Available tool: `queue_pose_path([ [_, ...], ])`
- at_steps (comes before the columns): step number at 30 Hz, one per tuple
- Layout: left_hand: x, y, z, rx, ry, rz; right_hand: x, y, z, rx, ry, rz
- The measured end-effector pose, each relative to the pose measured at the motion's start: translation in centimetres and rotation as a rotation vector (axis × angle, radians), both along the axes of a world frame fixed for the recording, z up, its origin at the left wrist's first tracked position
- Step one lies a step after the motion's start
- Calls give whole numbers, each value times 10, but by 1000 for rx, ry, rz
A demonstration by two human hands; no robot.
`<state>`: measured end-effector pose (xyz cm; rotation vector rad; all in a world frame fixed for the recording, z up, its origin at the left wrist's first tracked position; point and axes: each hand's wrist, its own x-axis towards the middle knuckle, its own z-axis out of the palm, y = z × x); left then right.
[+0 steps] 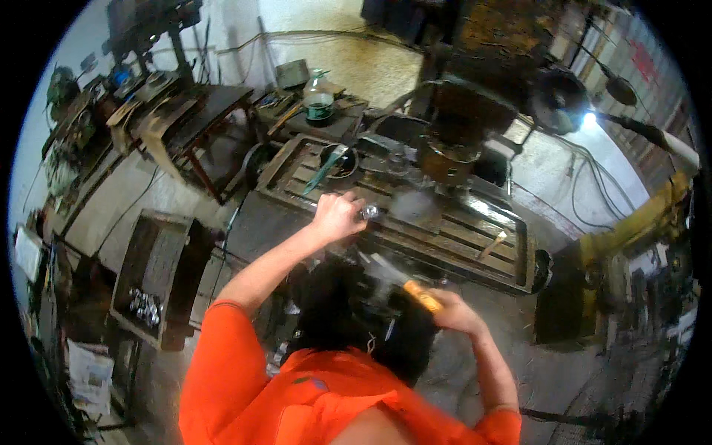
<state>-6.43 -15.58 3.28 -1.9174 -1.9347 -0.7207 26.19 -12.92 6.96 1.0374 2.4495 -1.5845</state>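
Note:
My left hand [340, 216] is closed around a small shiny metal piece [368, 213] at the near edge of the slotted machine table [386, 194]. Lower and to the right, my right hand [457, 313] grips a tool by its yellow handle [423, 295]. The tool's pale, narrow front end points up and left over my lap and is smeared by motion, so its kind is unclear. Beyond my left hand, a green-handled brush [322, 174] leans across a dark round bowl [347, 165]. Another brush [495, 243] lies on the slats at the right.
A machine column [449, 141] rises behind the table, with a bright lamp [589, 119] at its right. On the left stands a wooden box [159, 259] holding small shiny metal pieces [146, 308]. A plastic jug [319, 100] sits at the back. Yellow machinery [638, 230] borders the right.

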Motion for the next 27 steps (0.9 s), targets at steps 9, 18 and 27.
queue_pose_path([
  [9, -52, -91, -15, -182, -36, 45, -92, -13, 20, 516, -64, 259],
  [18, -60, -90, -30, -243, 65, -133, -106, -21, 18, 419, -203, 252],
  [27, -20, -22, 3, -127, 45, -218, -40, 91, 19, 814, -318, -381],
])
